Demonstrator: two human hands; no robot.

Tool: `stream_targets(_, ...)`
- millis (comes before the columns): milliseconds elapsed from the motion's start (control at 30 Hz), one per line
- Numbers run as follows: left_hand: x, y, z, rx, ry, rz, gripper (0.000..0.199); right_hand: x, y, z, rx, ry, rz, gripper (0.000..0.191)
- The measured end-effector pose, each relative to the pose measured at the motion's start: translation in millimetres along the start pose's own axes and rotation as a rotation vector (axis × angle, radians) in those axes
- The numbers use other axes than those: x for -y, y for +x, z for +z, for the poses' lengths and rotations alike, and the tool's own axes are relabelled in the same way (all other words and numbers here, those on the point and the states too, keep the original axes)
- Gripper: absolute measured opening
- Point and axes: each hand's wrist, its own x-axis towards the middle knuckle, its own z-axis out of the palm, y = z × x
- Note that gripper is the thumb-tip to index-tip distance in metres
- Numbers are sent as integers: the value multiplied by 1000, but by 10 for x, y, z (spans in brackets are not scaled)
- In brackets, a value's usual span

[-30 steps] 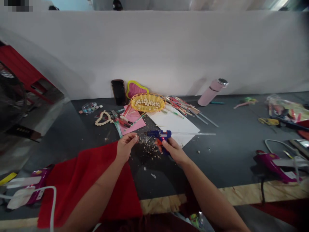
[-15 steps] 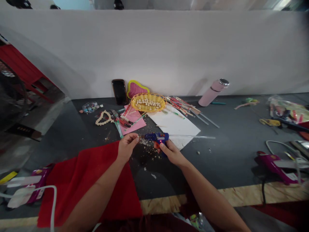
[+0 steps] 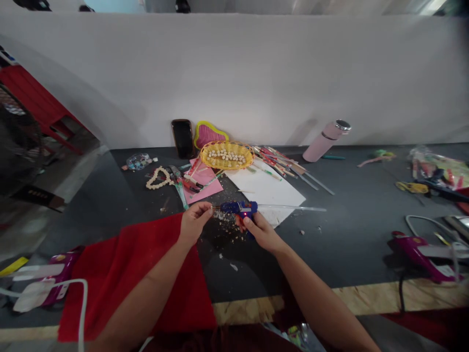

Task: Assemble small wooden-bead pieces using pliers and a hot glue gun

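A blue glue gun (image 3: 234,208) is gripped by my right hand (image 3: 262,231), its nozzle pointing left and a long clear glue stick (image 3: 293,208) sticking out of its back. My left hand (image 3: 194,222) pinches something small and pale right at the nozzle tip; its shape is too small to make out. Pale crumbs lie on the dark table under the gun. Beyond the hands stands a yellow basket (image 3: 227,165) of small whitish pieces. To its left lies a heart-shaped ring of pale pieces (image 3: 158,187).
Red cloth (image 3: 139,264) covers the front left. Pink paper (image 3: 210,186), white paper (image 3: 289,193) and a bundle of sticks lie behind the hands. A phone (image 3: 182,139) and pink bottle (image 3: 324,144) stand near the wall. Purple power strips (image 3: 421,254) with cables sit at both sides.
The whole view has shifted very slightly. Both hands keep nearly the same place and hold at the glue gun.
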Motion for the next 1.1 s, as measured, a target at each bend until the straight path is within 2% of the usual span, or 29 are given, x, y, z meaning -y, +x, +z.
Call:
stream_targets(500,-2,3,-11,13,-19,6,19,6,15,0,-7,7,-8,31)
stream_targets(800,-68,-9,21,-8,-21,4,21,-1,-2,4,-25,230,49,29)
stream_targets(867,-129,-20,37,-22,-5,-6,22,5,8,-17,-68,294,84,31)
stream_targets(967,-189,-34,47,-44,17,-11,23,9,33,-120,-213,377,120,35)
stream_targets(1100,-115,-21,22,-46,83,51,22,-27,41,-433,-410,327,168,36)
